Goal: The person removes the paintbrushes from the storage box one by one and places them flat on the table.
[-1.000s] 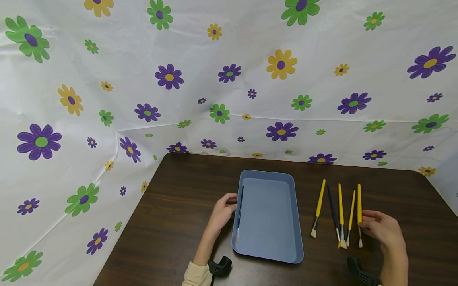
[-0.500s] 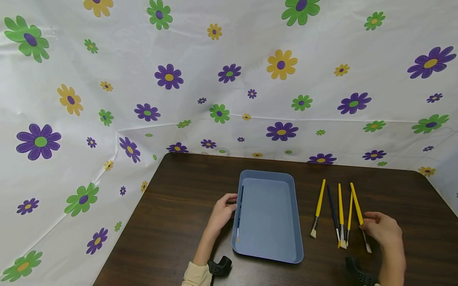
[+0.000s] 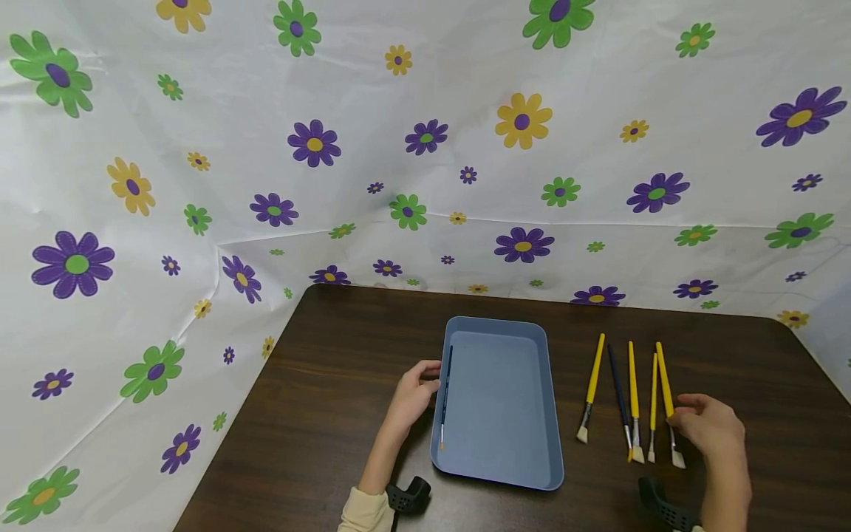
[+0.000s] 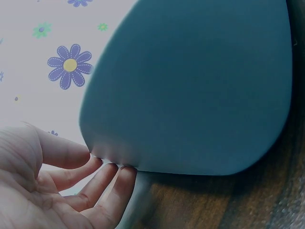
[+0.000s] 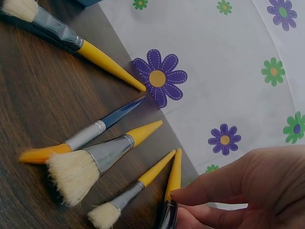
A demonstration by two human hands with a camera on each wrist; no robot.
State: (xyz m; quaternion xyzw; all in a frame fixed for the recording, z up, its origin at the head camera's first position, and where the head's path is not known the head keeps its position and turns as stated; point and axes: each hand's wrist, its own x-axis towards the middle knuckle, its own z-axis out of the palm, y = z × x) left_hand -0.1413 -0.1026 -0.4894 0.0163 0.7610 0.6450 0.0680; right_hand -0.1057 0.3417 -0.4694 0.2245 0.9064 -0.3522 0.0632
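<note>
A blue-grey rectangular tray (image 3: 499,399) lies on the table, with a thin dark-handled paintbrush (image 3: 446,399) along its left inner side. My left hand (image 3: 412,397) touches the tray's left outer side; in the left wrist view, its fingertips (image 4: 126,172) meet the outer wall's edge. On the right, my right hand (image 3: 708,425) pinches a yellow-handled paintbrush (image 3: 665,384) between thumb and fingers, around the lower handle near the ferrule. Its bristle end points toward me. Just left of it lies a thinner yellow paintbrush (image 3: 654,391), the handle tips close together in the right wrist view.
Further left lie another yellow paintbrush (image 3: 634,391), a dark blue paintbrush (image 3: 619,391) and a wide-set yellow paintbrush (image 3: 595,373), near the tray's right side. A white flower-printed sheet (image 3: 465,185) hangs behind the dark wood table (image 3: 332,355).
The pinched paintbrush swung to a steeper tilt, then partly back, its bristles now further right. The thinner yellow brush beside it turned slightly. My left hand and the tray stayed put.
</note>
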